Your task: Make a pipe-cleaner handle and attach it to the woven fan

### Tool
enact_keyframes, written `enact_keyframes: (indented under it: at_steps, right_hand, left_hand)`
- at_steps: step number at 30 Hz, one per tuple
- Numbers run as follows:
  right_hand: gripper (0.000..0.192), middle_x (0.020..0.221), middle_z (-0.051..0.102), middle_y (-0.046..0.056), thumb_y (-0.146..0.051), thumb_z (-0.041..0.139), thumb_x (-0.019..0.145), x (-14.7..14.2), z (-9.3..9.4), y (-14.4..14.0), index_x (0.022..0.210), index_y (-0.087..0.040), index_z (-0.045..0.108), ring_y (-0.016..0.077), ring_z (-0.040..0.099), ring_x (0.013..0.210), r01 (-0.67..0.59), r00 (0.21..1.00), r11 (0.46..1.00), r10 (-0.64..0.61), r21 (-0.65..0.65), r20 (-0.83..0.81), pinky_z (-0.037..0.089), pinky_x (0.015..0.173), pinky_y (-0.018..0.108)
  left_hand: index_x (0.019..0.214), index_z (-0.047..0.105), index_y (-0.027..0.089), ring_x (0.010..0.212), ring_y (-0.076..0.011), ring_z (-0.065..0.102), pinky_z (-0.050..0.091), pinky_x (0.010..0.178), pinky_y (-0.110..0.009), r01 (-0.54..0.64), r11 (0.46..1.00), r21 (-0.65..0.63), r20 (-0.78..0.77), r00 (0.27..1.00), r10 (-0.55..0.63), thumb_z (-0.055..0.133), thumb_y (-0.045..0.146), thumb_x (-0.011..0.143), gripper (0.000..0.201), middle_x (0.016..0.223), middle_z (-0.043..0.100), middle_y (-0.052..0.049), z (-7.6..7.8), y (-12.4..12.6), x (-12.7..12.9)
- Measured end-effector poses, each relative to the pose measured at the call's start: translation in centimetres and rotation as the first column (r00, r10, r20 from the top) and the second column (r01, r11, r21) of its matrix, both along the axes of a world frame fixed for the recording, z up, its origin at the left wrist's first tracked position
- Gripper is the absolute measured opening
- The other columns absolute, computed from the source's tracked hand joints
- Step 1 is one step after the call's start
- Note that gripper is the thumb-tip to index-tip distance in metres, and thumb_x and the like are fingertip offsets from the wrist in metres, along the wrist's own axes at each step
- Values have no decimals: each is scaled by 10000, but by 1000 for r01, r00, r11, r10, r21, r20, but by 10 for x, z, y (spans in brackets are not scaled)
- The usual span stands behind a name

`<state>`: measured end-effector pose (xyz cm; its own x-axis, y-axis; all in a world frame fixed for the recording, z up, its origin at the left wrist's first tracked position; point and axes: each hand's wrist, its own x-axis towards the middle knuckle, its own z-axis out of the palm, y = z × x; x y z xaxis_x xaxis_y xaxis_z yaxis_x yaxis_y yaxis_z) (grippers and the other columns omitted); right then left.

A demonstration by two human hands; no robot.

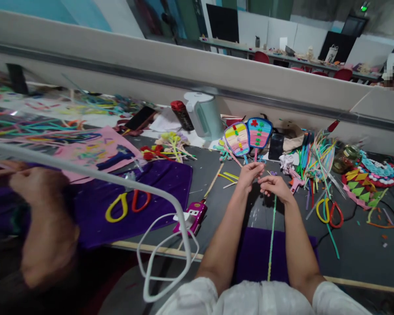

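Note:
My left hand (250,174) and my right hand (274,187) meet over the dark table, fingertips pinched together on the top end of a long thin green stick (271,236). The stick runs straight down toward me, across a purple felt piece (249,256) at the table's front edge. Just beyond my hands lie two striped paper fans (248,136) decorated with small flowers.
A purple glue gun (193,217) with a white cable lies to the left, by yellow-and-red scissors (128,204) on purple cloth. A second pair of scissors (330,213) and several coloured sticks (313,162) lie right. Another person's arm (42,218) works at far left.

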<state>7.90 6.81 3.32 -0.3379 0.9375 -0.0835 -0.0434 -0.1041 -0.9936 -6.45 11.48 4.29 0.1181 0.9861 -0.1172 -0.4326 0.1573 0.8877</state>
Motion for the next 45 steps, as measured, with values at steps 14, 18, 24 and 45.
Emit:
enact_keyframes:
  at_steps: [14,18,24,45]
  right_hand:
    - [282,960,634,87,-277,506,898,-20,-11,3,1077,-283,724,216,604,949,246,809,641,-548,727,210,500,878,388]
    - [294,924,662,99,-299,470,920,-16,-15,4,1060,-273,727,230,617,922,371,704,543,-694,753,153,499,869,405]
    - [292,904,690,104,-425,493,897,-5,-18,8,889,-223,704,226,628,881,619,626,519,-779,590,29,516,864,416]
    - [330,754,635,39,-498,603,778,18,-16,15,837,-176,645,135,562,613,821,565,536,-812,196,-149,498,543,269]
  left_hand:
    - [773,656,134,471,-59,552,448,439,-152,-7,944,-329,395,907,144,768,158,676,150,602,630,3,-21,13,23]
    - [787,655,119,502,-57,578,481,476,-138,31,940,-341,439,889,130,762,125,689,145,610,635,-2,-14,7,35]
    - [819,652,119,521,-59,603,499,492,-147,-5,951,-310,387,913,131,778,176,700,183,670,664,-10,-10,0,41]
    - [941,746,263,1019,-242,531,420,880,-356,-321,646,692,-380,599,705,684,282,788,166,1031,643,-81,-12,-18,3]
